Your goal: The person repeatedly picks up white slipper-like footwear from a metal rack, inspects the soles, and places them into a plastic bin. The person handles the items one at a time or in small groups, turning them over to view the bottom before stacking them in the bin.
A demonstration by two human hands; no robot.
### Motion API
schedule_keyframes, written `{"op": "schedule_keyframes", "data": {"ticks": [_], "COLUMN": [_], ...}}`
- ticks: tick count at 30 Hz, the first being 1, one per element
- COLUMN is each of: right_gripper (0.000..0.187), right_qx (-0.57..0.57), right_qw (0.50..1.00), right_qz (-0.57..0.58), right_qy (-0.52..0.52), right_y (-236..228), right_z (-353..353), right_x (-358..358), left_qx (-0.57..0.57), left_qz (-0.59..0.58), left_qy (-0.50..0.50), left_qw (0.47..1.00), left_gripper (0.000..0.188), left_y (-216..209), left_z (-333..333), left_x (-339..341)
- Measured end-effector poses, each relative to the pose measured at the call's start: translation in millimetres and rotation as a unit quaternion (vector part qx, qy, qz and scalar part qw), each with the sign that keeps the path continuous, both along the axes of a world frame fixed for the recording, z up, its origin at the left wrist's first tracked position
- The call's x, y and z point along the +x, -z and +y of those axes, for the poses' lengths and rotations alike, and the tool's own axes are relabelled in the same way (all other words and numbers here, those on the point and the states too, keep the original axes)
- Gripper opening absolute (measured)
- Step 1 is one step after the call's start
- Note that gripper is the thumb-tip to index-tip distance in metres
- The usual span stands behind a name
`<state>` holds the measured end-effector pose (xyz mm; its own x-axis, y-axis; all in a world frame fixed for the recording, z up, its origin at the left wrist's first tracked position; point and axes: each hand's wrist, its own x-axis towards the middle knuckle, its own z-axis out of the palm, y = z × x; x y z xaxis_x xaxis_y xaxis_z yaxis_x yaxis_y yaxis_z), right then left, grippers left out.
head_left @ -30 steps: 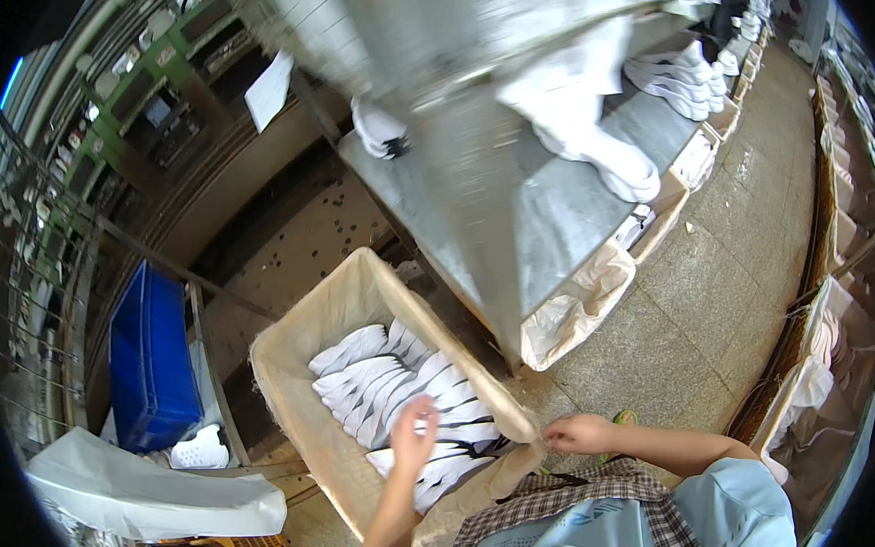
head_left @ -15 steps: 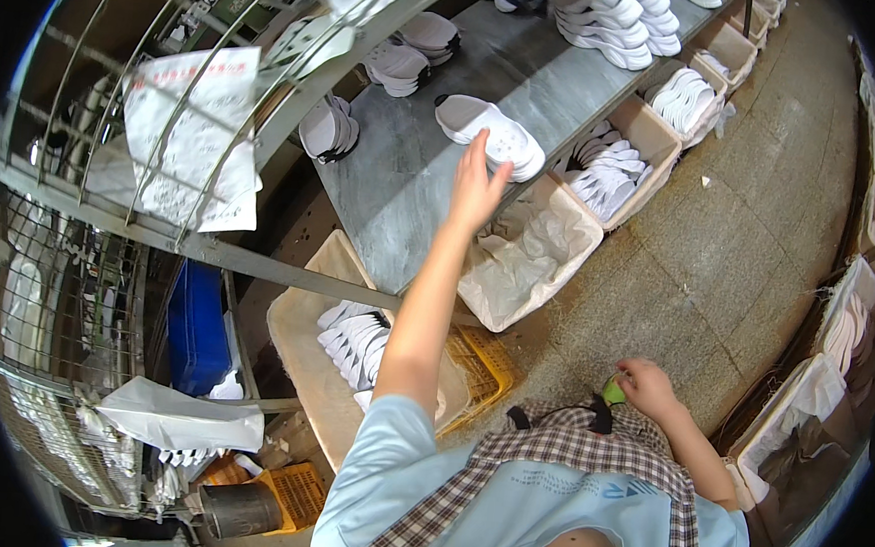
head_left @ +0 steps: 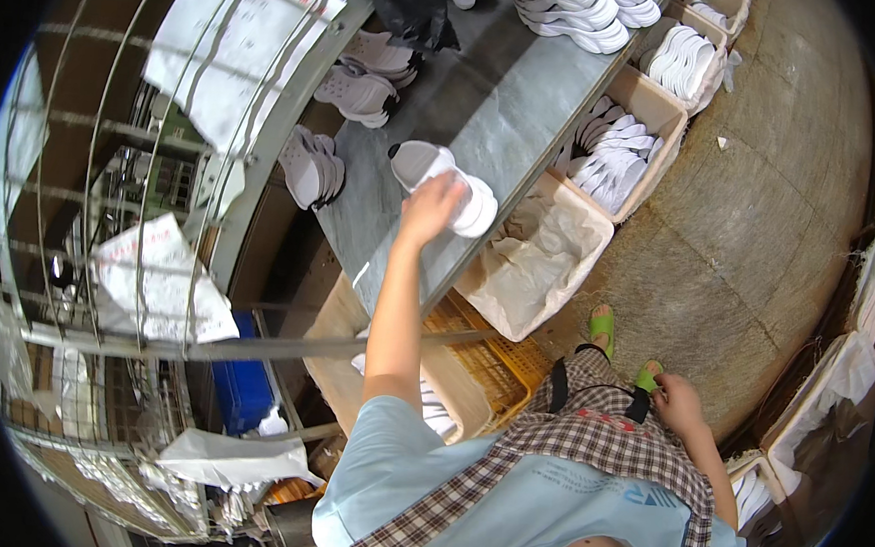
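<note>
A short stack of white shoe soles [head_left: 478, 202], with a dark tip at its far left end, lies on the grey tabletop [head_left: 529, 89] close to its right edge. My left hand [head_left: 433, 211] reaches over the stack from its near left side. Its fingers are bent down around the soles and closed on them, slightly blurred. Low at my right side hangs my right hand [head_left: 680, 401], beside the checked apron [head_left: 598, 429]. Its fingers are loosely bent and partly apart, with nothing seen in them. A green slipper [head_left: 647, 375] shows just past its fingertips.
More piled soles [head_left: 314, 166] stand along the table's left side and far end [head_left: 573, 16]. Lined bins [head_left: 599, 253] run beside the table's right edge, several with soles. A wire rack [head_left: 114, 153] with papers rises at left. More bins [head_left: 815, 407] line the right.
My left hand has moved further onto the stack, its fingers now bent over the soles. The view has shifted, and both green slippers now show. My right hand stays low beside the apron.
</note>
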<state>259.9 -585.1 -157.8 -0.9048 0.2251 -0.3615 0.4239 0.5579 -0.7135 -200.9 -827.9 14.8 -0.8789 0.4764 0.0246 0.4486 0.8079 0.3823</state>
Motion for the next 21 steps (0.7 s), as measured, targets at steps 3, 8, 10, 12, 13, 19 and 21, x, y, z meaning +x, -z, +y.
{"op": "schedule_keyframes", "data": {"ticks": [3,8,10,12,13,19,21], "right_gripper": [0.024,0.024,0.023,0.023,0.023,0.022,0.021], "right_qx": [0.0,0.011,0.012,0.012,0.012,0.043,0.016], "right_qw": [1.0,0.994,0.99,0.986,0.985,0.987,0.987], "right_qz": [-0.001,-0.023,-0.028,-0.02,-0.02,-0.055,-0.053], "right_qy": [0.027,0.103,0.138,0.164,0.173,0.144,0.154], "right_y": [-1,3,6,10,11,10,9], "right_z": [3,12,13,11,10,2,3], "right_x": [-30,-92,-112,-125,-129,-138,-143], "left_qx": [0.3,0.59,0.633,0.686,0.71,0.75,0.739], "left_qz": [0.011,-0.208,-0.258,-0.233,-0.215,-0.192,-0.157], "left_qy": [-0.043,-0.154,-0.191,-0.267,-0.302,-0.348,-0.396], "left_qw": [0.953,0.765,0.704,0.636,0.599,0.529,0.522], "left_gripper": [0.053,0.056,0.06,0.074,0.082,0.049,0.044], "left_y": [6,65,83,101,104,83,70], "left_z": [10,31,33,40,47,101,116], "left_x": [-78,-293,-369,-409,-423,-418,-396]}}
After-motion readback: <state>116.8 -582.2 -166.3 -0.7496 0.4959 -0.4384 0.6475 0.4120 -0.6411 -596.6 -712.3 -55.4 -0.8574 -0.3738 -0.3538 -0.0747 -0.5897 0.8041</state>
